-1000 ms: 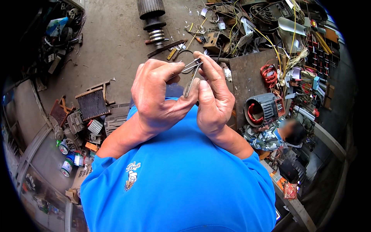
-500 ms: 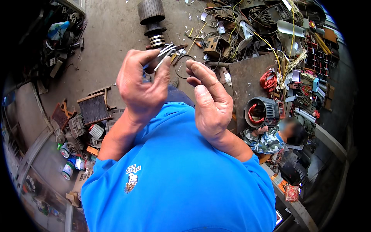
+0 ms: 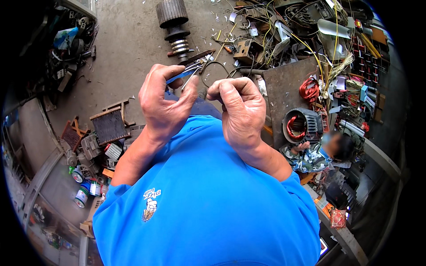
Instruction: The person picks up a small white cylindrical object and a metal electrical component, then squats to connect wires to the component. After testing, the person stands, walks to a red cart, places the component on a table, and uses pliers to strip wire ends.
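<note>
My left hand (image 3: pixel 162 99) is raised in front of my chest, thumb and fingers closed round several thin white strips (image 3: pixel 193 67) whose ends stick out toward the right. A little to the right, apart from them, my right hand (image 3: pixel 240 108) has its fingers curled in against the thumb. Whatever lies in that pinch, if anything, is too small or hidden. Beyond the left hand, a motor rotor (image 3: pixel 172 13) with a stack of shiny rings (image 3: pixel 180 46) on its shaft lies on the floor.
A co-worker in a camouflage top (image 3: pixel 307 158) sits at the right beside a motor housing (image 3: pixel 296 126) with red windings. Red wire coil (image 3: pixel 309 91) lies on a brown board (image 3: pixel 284 84). Cables and parts pile up at the far right; paint cans (image 3: pixel 82 195) stand at the left.
My right hand's fingers, stretched out before, have curled in to a pinch. My left hand has shifted only slightly, still holding the strips, and their ends point a little differently.
</note>
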A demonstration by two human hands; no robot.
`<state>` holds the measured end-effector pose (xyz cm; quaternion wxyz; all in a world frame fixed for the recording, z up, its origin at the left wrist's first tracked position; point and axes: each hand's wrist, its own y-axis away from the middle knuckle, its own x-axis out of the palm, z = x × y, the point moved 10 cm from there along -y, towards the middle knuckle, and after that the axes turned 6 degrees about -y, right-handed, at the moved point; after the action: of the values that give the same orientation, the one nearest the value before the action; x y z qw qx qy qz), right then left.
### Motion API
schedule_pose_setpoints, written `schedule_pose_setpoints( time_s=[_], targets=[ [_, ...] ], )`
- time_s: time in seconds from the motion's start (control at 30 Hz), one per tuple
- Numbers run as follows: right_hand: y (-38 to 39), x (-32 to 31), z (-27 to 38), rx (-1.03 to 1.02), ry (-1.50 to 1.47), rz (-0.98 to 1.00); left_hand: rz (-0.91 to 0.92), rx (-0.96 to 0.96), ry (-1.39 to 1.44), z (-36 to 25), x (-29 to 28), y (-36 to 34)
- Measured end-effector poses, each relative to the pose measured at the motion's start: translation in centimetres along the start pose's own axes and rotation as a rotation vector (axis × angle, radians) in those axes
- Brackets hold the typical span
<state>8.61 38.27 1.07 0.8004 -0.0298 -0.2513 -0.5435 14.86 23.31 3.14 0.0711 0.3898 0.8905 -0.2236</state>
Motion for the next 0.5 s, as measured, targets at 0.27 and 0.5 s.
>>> schedule_pose_setpoints(
  time_s=[0.27,0.5],
  targets=[
    [-0.5,-0.8,-0.2,0.06,0.048,-0.064,-0.022,0.069,0.067,-1.2,-0.5,0.0],
    [-0.8,0.2,0.5,-0.015,0.122,-0.047,-0.035,0.127,0.03,-2.3,-0.5,-0.2]
  ],
)
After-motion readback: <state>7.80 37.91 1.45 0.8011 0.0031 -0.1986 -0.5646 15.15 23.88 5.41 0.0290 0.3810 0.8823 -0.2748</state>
